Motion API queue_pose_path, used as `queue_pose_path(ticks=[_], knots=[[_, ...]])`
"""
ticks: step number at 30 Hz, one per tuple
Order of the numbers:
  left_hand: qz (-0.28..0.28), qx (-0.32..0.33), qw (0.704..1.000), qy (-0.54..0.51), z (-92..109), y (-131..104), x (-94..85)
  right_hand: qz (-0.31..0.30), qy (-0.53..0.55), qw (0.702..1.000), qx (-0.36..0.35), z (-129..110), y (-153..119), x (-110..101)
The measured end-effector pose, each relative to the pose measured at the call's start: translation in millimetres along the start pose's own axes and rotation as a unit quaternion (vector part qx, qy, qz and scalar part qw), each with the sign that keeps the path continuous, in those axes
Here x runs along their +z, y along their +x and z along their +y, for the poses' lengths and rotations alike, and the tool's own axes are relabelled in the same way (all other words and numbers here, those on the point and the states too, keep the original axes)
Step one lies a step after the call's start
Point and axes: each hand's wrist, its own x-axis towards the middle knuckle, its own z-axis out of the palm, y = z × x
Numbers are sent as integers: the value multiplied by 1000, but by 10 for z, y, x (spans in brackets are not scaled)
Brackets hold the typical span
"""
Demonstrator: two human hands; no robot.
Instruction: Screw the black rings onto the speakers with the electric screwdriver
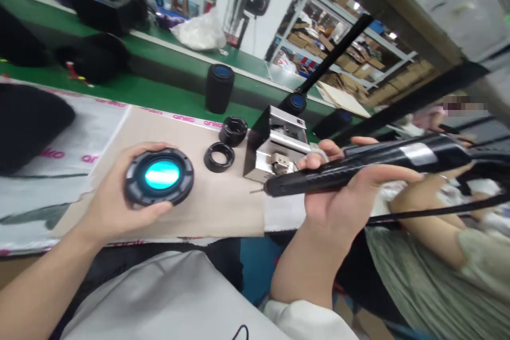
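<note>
The left hand grasps a round black device with a notched rim and a glowing turquoise centre, its thumb along the near edge and its fingers curled about the far edge, with some of the fingertips hidden behind it. The device sits above the left part of a flat beige cardboard sheet, its lit face turned up toward the camera. The right hand is closed around a long black powered screwdriver with a silver-grey band, the fingers wrapping the far side and the thumb stretched along the near side. The screwdriver lies slightly tilted, and its thin metal bit points left, well apart from the device and near the front of a black and silver box-shaped metal machine. Between the device and the machine are two black rings: a flatter open ring on the cardboard and a thicker, taller ring just behind it. Farther back, a black cylinder with a blue top stands upright on the green work surface. At the right, a co-worker's bare forearm shows, blurred, below a grey-green sleeve.
</note>
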Motion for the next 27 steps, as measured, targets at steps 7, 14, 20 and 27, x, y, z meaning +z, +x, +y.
queue_pose_path(ticks=[7,14,20,27], knots=[[-73,3,996,43,141,74,314,68,-63,992,-84,-178,198,-229],[-168,28,981,-91,255,291,922,-47,-108,986,-121,261,642,-160],[-184,21,979,-82,224,336,964,-16,-108,989,-95,361,567,-79],[-167,36,982,-84,236,358,1017,-50,-81,993,-73,406,540,-131]])
